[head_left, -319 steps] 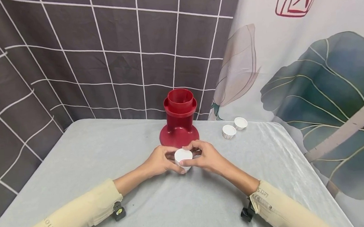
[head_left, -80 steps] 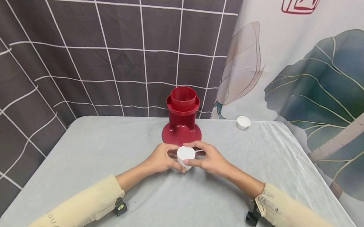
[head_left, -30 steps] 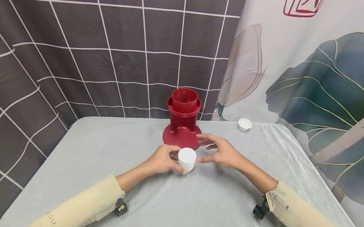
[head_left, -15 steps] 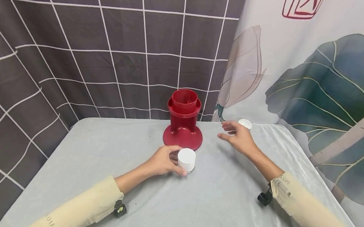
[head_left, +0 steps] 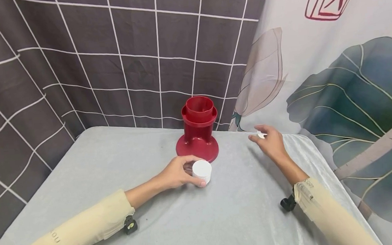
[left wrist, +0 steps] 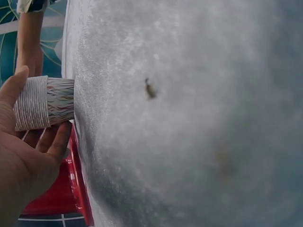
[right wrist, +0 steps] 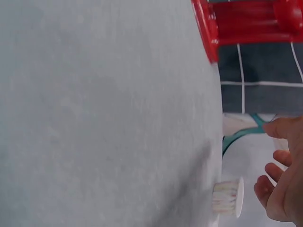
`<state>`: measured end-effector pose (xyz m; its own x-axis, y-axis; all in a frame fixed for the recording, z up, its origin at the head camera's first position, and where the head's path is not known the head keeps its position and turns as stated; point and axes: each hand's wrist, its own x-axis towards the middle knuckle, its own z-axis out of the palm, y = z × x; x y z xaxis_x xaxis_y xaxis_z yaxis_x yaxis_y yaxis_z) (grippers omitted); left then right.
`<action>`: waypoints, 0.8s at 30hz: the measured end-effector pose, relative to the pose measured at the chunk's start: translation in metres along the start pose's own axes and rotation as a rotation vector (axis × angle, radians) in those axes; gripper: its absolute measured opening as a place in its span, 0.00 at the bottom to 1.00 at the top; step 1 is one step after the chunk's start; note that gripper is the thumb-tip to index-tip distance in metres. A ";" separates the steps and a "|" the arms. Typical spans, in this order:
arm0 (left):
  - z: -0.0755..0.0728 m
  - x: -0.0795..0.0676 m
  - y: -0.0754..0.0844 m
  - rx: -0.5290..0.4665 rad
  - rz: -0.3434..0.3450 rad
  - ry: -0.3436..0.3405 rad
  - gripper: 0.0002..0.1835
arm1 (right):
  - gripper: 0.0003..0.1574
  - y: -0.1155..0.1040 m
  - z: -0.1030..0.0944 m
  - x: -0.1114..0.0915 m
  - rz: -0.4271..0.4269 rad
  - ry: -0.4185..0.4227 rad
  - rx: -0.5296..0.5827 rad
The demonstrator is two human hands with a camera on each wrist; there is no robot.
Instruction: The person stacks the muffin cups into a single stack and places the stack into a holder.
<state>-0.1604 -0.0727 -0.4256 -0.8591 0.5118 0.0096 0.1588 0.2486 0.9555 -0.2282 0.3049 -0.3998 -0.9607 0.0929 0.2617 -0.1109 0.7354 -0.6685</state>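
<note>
My left hand [head_left: 178,173] holds a stack of white paper baking cups [head_left: 202,170] between thumb and fingers, the stack standing upright on the cloth. In the left wrist view the stack [left wrist: 34,104] has many close ribbed rims, and its lowest cup carries a coloured wavy print. At the back right, my right hand [head_left: 272,144] hovers around a single baking cup [head_left: 261,134], partly hidden by the hand in the head view. The right wrist view has that cup [right wrist: 226,197] upright on the table, a gap between it and the loosely bent fingers [right wrist: 266,185].
Behind the stack stands a red plastic stand [head_left: 197,146] with a round base and a double-ringed open top. Grey-white cloth covers the table [head_left: 148,223]. A dark grid curtain [head_left: 128,66] and a printed white curtain [head_left: 296,105] hang along the back and right.
My right hand has left the stack and travelled right and away to the lone cup. The other loose cup seen earlier is gone from the back right. My left hand stays on the stack.
</note>
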 end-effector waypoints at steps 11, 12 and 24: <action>-0.003 0.000 0.004 -0.006 0.022 0.004 0.32 | 0.47 0.040 -0.004 0.025 0.066 0.002 -0.094; -0.003 0.000 0.005 -0.006 0.022 0.002 0.32 | 0.50 0.054 -0.001 0.032 0.080 -0.003 -0.101; -0.002 0.001 0.001 -0.013 0.025 0.002 0.33 | 0.55 0.143 0.025 0.072 0.149 -0.014 -0.108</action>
<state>-0.1623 -0.0730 -0.4245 -0.8558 0.5162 0.0342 0.1738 0.2247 0.9588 -0.3191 0.4002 -0.4939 -0.9680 0.1972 0.1553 0.0598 0.7820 -0.6204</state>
